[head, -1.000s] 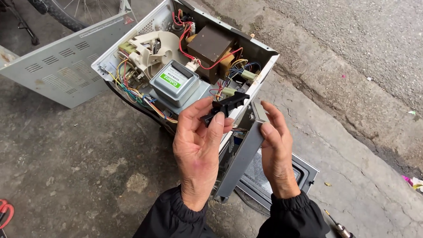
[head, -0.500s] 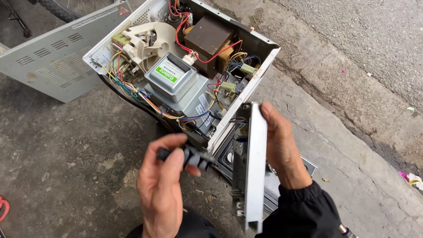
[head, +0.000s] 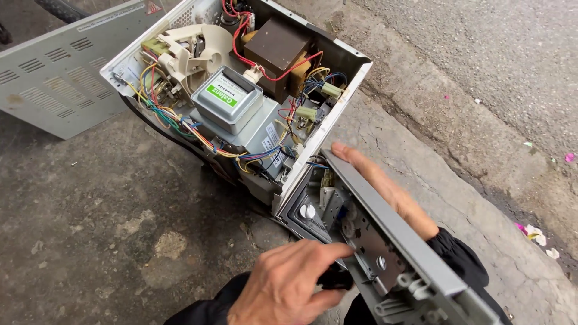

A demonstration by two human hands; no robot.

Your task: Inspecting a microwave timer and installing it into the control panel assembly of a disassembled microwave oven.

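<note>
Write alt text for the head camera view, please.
A person's right hand steadies a grey control panel pulled off an opened microwave oven on concrete, while the left hand pinches a small black part. A detached grey cover lies behind.

left hand [head: 289, 289]: wrist and sleeve getting cut off by the bottom edge; fingers curling over a small black part [head: 335, 278], hiding most of it, kind not readable.
right hand [head: 385, 189]: palm and thumb sitting hidden behind the grey control panel [head: 415, 259]; only the fingers showing along its top edge.
grey control panel: lower end running out of the bottom edge.
loose metal cover [head: 54, 78]: left side getting cropped.
microwave chassis [head: 325, 129]: top getting cropped; door underneath mostly hidden.
</note>
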